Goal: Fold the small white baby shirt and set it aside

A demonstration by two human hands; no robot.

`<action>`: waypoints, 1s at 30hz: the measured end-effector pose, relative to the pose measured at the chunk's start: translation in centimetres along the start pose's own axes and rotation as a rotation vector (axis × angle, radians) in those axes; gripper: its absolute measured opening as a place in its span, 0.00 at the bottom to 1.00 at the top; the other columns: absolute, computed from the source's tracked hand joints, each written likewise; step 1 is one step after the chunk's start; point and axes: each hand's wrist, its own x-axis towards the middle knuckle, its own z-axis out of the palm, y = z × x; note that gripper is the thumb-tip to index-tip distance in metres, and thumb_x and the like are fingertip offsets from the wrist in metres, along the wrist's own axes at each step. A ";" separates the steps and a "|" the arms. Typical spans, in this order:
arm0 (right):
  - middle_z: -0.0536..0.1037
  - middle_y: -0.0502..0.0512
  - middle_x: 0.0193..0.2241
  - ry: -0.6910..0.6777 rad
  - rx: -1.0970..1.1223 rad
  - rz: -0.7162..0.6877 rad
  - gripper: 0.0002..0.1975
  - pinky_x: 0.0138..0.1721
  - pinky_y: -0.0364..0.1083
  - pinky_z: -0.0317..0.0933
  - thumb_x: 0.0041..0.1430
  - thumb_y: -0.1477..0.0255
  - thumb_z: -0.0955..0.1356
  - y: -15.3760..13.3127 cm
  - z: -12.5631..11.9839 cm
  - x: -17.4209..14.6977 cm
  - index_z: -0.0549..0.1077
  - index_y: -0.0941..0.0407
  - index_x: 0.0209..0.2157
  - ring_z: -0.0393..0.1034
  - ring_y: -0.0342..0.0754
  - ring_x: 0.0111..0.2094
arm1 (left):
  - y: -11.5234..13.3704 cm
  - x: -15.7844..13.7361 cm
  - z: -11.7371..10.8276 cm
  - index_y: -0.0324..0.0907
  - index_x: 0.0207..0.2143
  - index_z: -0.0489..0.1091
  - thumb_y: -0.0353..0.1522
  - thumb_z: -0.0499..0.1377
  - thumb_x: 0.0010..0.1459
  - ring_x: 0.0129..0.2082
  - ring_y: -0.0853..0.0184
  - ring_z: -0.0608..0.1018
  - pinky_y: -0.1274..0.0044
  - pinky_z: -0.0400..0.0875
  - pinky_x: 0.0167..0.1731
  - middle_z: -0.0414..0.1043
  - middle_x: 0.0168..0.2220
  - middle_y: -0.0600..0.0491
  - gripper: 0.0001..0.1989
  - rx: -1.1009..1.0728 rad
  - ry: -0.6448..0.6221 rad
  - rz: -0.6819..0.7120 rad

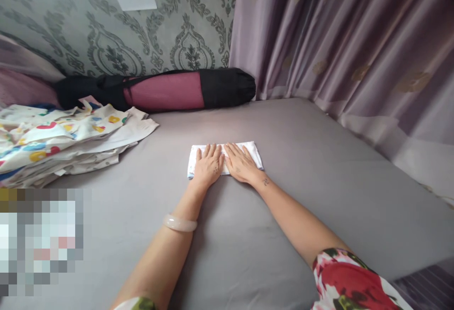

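Note:
A small white folded cloth (252,150) lies flat on the grey bed sheet (227,234), roughly in the middle of the view. My left hand (209,164) rests palm down on its left half, fingers stretched forward. On the right half, my right hand (241,162) lies flat too, its fingers pointing forward and left. The two hands are side by side, thumbs close together. Part of the cloth is hidden under them. A pale blue edge shows at its lower left corner.
A pile of colourful printed clothes (71,135) sits at the left. Along the back wall lies a long black and maroon bag (166,90). Purple curtains (319,40) hang down at the right side of the bed. The lower left corner is pixelated.

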 end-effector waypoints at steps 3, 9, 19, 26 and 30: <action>0.55 0.61 0.67 -0.009 -0.008 0.009 0.28 0.67 0.57 0.36 0.69 0.68 0.51 0.0 -0.1 0.0 0.55 0.62 0.67 0.46 0.53 0.68 | 0.1 0.1 0.0 0.40 0.65 0.57 0.38 0.38 0.69 0.67 0.54 0.57 0.53 0.48 0.64 0.56 0.66 0.44 0.26 0.028 -0.004 -0.011; 0.53 0.59 0.68 -0.036 -0.012 0.025 0.28 0.67 0.55 0.35 0.69 0.68 0.51 -0.1 -0.3 0.1 0.53 0.61 0.67 0.44 0.51 0.68 | 0.2 0.0 -0.1 0.39 0.64 0.58 0.38 0.38 0.69 0.67 0.55 0.58 0.55 0.50 0.64 0.58 0.66 0.45 0.26 0.062 0.022 -0.009; 0.53 0.63 0.68 0.074 -0.077 0.125 0.29 0.68 0.57 0.31 0.69 0.67 0.51 0.0 -0.9 -0.4 0.54 0.67 0.66 0.43 0.53 0.69 | -0.2 -0.1 -0.2 0.34 0.63 0.60 0.39 0.36 0.69 0.67 0.55 0.58 0.54 0.44 0.65 0.60 0.64 0.41 0.28 0.122 0.148 -0.066; 0.55 0.64 0.67 0.007 -0.060 0.147 0.30 0.67 0.57 0.33 0.70 0.65 0.51 0.2 -0.2 -0.5 0.54 0.67 0.66 0.44 0.54 0.68 | -0.4 -0.3 -0.1 0.34 0.65 0.57 0.41 0.35 0.69 0.67 0.54 0.58 0.55 0.46 0.65 0.57 0.66 0.41 0.30 0.120 0.032 -0.106; 0.55 0.63 0.67 0.002 -0.054 0.151 0.30 0.67 0.57 0.33 0.69 0.65 0.51 0.1 -0.3 -0.4 0.54 0.66 0.66 0.44 0.54 0.68 | -0.4 -0.3 -0.2 0.34 0.64 0.57 0.40 0.35 0.69 0.66 0.54 0.58 0.54 0.46 0.65 0.58 0.65 0.41 0.30 0.116 0.036 -0.104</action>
